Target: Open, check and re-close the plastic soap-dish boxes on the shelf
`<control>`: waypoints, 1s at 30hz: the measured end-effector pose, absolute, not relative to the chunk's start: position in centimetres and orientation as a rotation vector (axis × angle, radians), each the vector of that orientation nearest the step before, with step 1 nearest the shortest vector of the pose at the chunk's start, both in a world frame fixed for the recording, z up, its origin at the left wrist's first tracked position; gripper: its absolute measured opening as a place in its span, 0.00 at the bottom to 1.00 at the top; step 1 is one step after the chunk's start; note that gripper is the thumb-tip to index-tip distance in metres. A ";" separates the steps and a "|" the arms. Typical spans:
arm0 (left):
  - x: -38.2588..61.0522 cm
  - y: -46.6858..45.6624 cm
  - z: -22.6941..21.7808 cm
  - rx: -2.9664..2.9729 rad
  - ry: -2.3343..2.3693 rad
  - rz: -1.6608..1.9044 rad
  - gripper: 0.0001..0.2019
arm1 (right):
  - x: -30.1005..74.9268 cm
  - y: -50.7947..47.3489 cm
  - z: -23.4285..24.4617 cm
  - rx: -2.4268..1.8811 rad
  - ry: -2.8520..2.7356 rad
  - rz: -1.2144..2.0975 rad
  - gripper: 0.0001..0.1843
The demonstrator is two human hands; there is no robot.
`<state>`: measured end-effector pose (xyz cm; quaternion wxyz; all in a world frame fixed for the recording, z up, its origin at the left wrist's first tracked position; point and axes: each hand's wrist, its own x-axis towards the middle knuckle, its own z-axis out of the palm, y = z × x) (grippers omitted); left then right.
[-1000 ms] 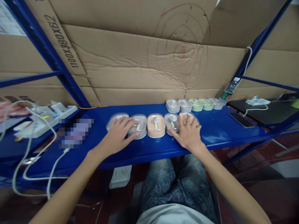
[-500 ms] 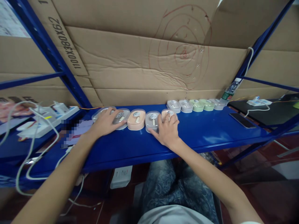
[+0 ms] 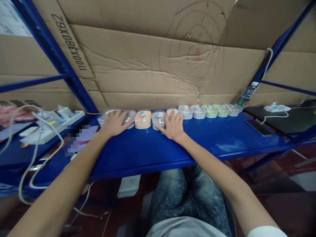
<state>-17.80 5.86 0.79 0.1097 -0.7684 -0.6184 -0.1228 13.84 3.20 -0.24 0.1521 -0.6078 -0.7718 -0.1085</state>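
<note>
A row of small rounded cases runs along the back of the blue shelf (image 3: 222, 138), against the cardboard wall. My left hand (image 3: 114, 123) lies flat, fingers spread, on the clear and grey cases at the row's left end. Beside it sit a peach case (image 3: 143, 119) and a grey case (image 3: 158, 119), uncovered. Fingers stretched out, my right hand (image 3: 173, 126) rests on a peach case whose top shows above the fingers. To the right the row continues with white cases (image 3: 185, 112) and green cases (image 3: 212, 111).
A dark phone (image 3: 259, 127) lies on the shelf at the right, behind it a water bottle (image 3: 245, 95). White power strips stand at the far right (image 3: 275, 108) and on the left shelf (image 3: 53, 123), with white cables (image 3: 32, 161) looping down. My knees are below the shelf.
Both hands have slid five cases away from me and to the left, up to the cardboard wall, where they now line up with the far cases.
</note>
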 end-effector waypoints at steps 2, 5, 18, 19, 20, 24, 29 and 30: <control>-17.7 6.5 0.5 -2.204 -1.793 -0.338 0.35 | 13.6 4.5 -0.2 -1.757 -2.210 -0.280 0.56; -17.4 7.5 0.1 -2.164 -1.812 -0.353 0.37 | 13.2 6.4 -0.1 -1.773 -2.208 -0.218 0.56; -16.4 10.6 -0.3 -2.123 -1.958 -0.478 0.39 | 12.6 10.8 -0.8 -1.760 -2.110 -0.225 0.56; -16.5 10.6 -0.4 -2.118 -1.959 -0.493 0.39 | 12.7 10.7 -0.8 -1.758 -2.112 -0.217 0.55; -16.5 10.5 -0.6 -2.117 -1.952 -0.513 0.39 | 12.7 10.5 -0.8 -1.750 -2.118 -0.208 0.55; -16.6 9.7 -0.9 -2.104 -1.864 -0.646 0.37 | 14.0 9.5 -0.4 -1.662 -2.170 -0.250 0.54; -16.2 9.0 -0.6 -2.099 -1.777 -0.696 0.34 | 20.7 9.1 0.5 -1.611 -2.137 -0.525 0.45; -16.0 8.9 -0.6 -2.107 -1.762 -0.692 0.34 | 22.9 9.2 0.6 -1.637 -2.102 -0.562 0.44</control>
